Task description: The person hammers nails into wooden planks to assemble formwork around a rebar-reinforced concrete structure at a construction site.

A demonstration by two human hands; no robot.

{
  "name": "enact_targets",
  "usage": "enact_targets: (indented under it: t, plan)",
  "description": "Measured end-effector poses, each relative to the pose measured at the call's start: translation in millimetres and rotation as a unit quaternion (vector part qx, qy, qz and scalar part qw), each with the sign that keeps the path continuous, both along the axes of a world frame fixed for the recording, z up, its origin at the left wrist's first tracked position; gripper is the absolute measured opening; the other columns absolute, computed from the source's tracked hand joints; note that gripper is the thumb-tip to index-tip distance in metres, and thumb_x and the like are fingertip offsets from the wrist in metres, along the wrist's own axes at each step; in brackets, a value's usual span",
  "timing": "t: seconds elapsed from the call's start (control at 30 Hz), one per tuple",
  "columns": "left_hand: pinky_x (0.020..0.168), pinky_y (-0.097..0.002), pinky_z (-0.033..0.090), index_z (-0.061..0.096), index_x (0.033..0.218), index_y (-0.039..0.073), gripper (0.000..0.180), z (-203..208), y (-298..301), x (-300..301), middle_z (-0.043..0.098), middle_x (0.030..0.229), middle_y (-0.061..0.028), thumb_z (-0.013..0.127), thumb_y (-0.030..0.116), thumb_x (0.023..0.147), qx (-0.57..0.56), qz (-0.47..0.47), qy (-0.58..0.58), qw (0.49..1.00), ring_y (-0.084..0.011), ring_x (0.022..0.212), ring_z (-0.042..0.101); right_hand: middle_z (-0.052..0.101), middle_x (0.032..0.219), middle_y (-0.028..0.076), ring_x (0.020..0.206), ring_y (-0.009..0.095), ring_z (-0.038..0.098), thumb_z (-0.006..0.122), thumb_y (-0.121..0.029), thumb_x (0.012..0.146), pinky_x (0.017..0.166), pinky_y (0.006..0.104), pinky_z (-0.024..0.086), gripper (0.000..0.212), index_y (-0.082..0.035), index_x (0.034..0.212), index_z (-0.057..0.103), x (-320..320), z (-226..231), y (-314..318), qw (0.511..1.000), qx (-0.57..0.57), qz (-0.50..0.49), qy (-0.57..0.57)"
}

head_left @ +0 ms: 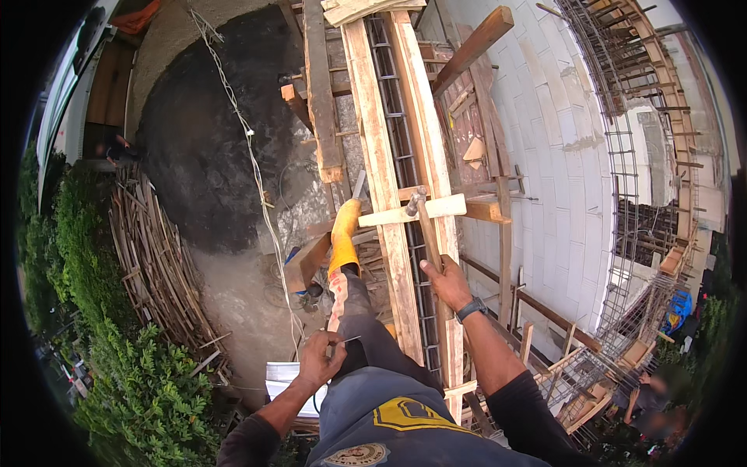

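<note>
My right hand (pixel 447 285), with a watch on its wrist, is closed round the wooden handle of a hammer (pixel 427 228). The hammer's head is over a short pale wooden crosspiece (pixel 446 208), which lies across two long formwork boards (pixel 379 148). A steel reinforcement cage (pixel 399 128) runs in the gap between the boards. At my left thigh, my left hand (pixel 320 358) is closed with a nail (pixel 352 338) sticking out from its fingers. My leg in a yellow boot (pixel 345 233) is set beside the left board, just left of the crosspiece.
Timber props and beams (pixel 320 101) flank the formwork. A grey block wall (pixel 537 156) drops away on the right, with rebar cages (pixel 622 202) beyond. Far below left are a dark ground patch (pixel 226 117), stacked planks (pixel 159 257) and a hanging cable (pixel 253 156). Other people (pixel 650 401) stand lower right.
</note>
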State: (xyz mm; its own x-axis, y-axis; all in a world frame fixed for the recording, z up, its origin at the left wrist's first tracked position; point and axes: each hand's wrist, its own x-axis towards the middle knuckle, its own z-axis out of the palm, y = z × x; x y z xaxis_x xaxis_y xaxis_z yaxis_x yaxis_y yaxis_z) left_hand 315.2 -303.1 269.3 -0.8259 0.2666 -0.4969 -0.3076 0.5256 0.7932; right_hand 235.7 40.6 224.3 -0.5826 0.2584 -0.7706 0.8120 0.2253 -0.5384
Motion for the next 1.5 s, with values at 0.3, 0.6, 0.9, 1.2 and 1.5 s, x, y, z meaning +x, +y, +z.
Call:
enact_targets:
  t: [0.3, 0.6, 0.9, 1.2, 1.5]
  plan:
    - [0.077, -0.0278, 0.049, 0.061, 0.102, 0.002, 0.006, 34, 76, -51, 0.067, 0.093, -0.0044, 0.064, 0.005, 0.098, 0.19, 0.082, -0.074, 0.976, -0.0102, 0.084, 0.06, 0.068, 0.1, 0.01, 0.085, 0.017, 0.07, 0.076, -0.009, 0.092, 0.063, 0.0311, 0.063, 0.043, -0.001, 0.123, 0.047, 55, 93, -51, 0.953, -0.265, -0.136, 0.06]
    - [0.073, -0.0285, 0.052, 0.063, 0.098, 0.002, 0.013, 34, 74, -54, 0.066, 0.089, -0.0061, 0.071, 0.005, 0.09, 0.123, -0.017, -0.091, 0.988, -0.0128, 0.08, 0.062, 0.066, 0.098, 0.011, 0.085, 0.02, 0.072, 0.066, 0.005, 0.094, 0.067, 0.0338, 0.065, 0.036, -0.002, 0.122, 0.045, 72, 93, -66, 0.93, -0.291, -0.205, 0.089]
    - [0.077, -0.0274, 0.054, 0.067, 0.106, 0.001, 0.013, 17, 118, -48, 0.069, 0.095, -0.0038, 0.072, 0.006, 0.096, 0.257, 0.166, -0.188, 0.933, -0.0114, 0.084, 0.065, 0.066, 0.096, 0.011, 0.082, 0.019, 0.072, 0.067, 0.002, 0.096, 0.072, 0.0351, 0.065, 0.03, -0.001, 0.117, 0.046, 81, 66, -66, 0.932, -0.236, -0.261, 0.088]
    - [0.079, -0.0253, 0.052, 0.073, 0.107, -0.002, 0.014, -112, 165, -69, 0.073, 0.099, -0.0043, 0.071, 0.008, 0.098, 0.189, 0.173, -0.028, 0.966, -0.0096, 0.089, 0.065, 0.065, 0.099, 0.01, 0.086, 0.018, 0.071, 0.063, -0.003, 0.1, 0.075, 0.0356, 0.065, 0.027, -0.005, 0.121, 0.046, 69, 12, -44, 0.924, -0.184, -0.325, 0.089]
    - [0.082, -0.0286, 0.055, 0.075, 0.106, -0.001, 0.015, -275, 179, -180, 0.077, 0.101, -0.0096, 0.072, 0.01, 0.096, 0.081, 0.135, 0.155, 0.975, -0.0122, 0.091, 0.069, 0.052, 0.071, -0.002, 0.049, 0.005, 0.046, 0.068, -0.022, 0.101, 0.043, 0.0234, 0.038, 0.037, -0.005, 0.129, 0.049, 110, 10, -57, 0.951, -0.109, -0.29, -0.017]
